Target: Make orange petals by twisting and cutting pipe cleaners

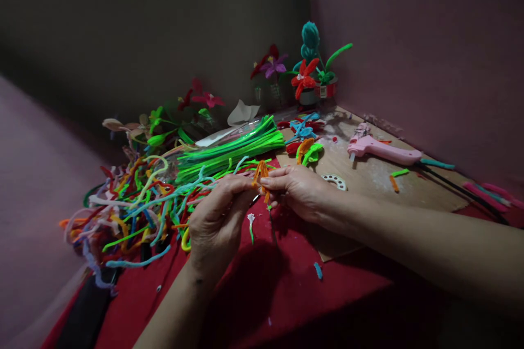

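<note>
Fingers [278, 174] of the right hand [305, 193] are closed in a pinch on a looped orange piece [262, 170], while the left hand [216, 221] pinches its other side between thumb and forefinger, holding it up over the middle of the red table [297, 294]. Nearest on that surface lies a short blue scrap [318, 270]; a small green stem with a pale tip [251, 228] rests between the wrists. Left of the hands spreads a tangled heap of fuzzy stems [135, 212] in many colours. To the right, partly beneath the right forearm, is a brown board [426, 188] bearing a curved white piece with holes [334, 179], a bent orange-and-green piece [395, 181] and, farther back, a pink glue gun [385, 151]. Beyond the hands lies a bundle of green stems [237, 152]. Farthest off, by the walls, stand a red flower [305, 77], a purple flower [274, 66] and a teal one [310, 38].
</note>
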Demonstrator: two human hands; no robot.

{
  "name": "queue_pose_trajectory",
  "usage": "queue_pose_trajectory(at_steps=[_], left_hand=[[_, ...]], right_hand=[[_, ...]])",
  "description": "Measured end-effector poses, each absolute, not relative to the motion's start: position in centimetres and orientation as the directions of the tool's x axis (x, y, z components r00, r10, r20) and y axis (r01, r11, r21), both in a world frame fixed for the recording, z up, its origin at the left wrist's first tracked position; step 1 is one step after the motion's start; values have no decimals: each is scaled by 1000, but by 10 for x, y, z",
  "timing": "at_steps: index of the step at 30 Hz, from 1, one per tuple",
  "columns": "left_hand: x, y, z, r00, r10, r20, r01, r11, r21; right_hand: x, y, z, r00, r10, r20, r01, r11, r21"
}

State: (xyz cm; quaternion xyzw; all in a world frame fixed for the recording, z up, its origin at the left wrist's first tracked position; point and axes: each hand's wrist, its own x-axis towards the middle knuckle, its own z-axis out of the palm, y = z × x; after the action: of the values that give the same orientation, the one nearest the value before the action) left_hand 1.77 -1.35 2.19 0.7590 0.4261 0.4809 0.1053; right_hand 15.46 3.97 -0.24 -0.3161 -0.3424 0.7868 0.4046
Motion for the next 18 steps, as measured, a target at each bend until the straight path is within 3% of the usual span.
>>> queue_pose_trajectory(at_steps=[4,10,18], left_hand=[[13,-14,29,221,707,672,603,-640,476],[12,-15,38,416,706,573,755,-620,215],[13,-13,29,454,728,513,834,-550,42]], right_hand=[[157,36,0,-504,847,-170,-378,-393,-838],[157,39,-2,-506,858,-89,-322,-284,-903],[156,39,-7,-484,874,-50,-337,-239,-910]])
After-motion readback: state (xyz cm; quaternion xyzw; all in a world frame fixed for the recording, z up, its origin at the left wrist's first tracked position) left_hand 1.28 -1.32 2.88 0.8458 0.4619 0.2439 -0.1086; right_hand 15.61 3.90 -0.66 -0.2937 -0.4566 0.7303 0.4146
